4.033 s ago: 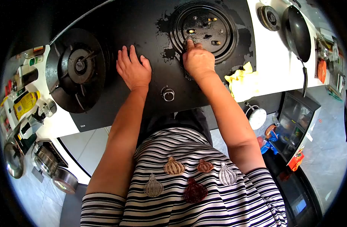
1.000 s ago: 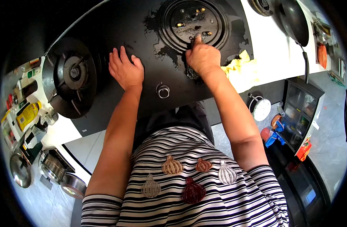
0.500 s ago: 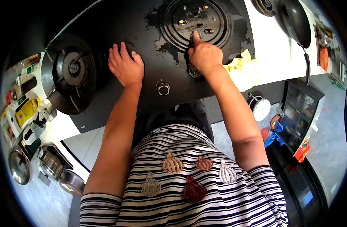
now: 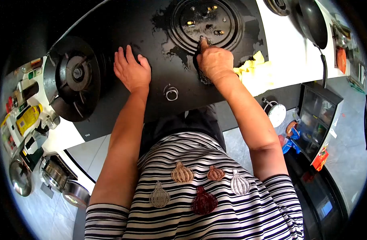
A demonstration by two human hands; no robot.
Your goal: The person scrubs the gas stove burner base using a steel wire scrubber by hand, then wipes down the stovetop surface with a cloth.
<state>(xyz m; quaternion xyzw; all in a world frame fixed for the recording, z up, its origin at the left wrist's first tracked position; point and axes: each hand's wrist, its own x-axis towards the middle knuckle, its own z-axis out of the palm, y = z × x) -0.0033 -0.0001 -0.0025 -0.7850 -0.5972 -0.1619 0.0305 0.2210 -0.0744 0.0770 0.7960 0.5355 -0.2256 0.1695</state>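
Observation:
My left hand [image 4: 132, 71] lies flat on the black cooktop [image 4: 123, 108], its fingers spread. My right hand [image 4: 216, 62] is closed on a dark, wet-looking rag [image 4: 204, 77], with the index finger pressing at the near rim of the round burner recess [image 4: 207, 25]. Most of the rag is hidden under the hand. Inside the recess sit brass-coloured burner fittings and holes; dark wet patches surround it. A crumpled yellow cloth [image 4: 253, 72] lies just right of my right wrist. Between my arms, nearer me, rests a small ring with a thin prong [image 4: 171, 93].
The left burner [image 4: 77, 73] has its pan support on. At the right, a removed burner part [image 4: 278, 5] and a black frying pan [image 4: 314, 24] stand on the white counter [image 4: 289, 52]. Pots [image 4: 54, 175] and a yellow packet [image 4: 29, 118] are at the left.
My right hand has shifted slightly left and toward me, drawing the rag along the edge of the recess. My left hand stays in practically the same place.

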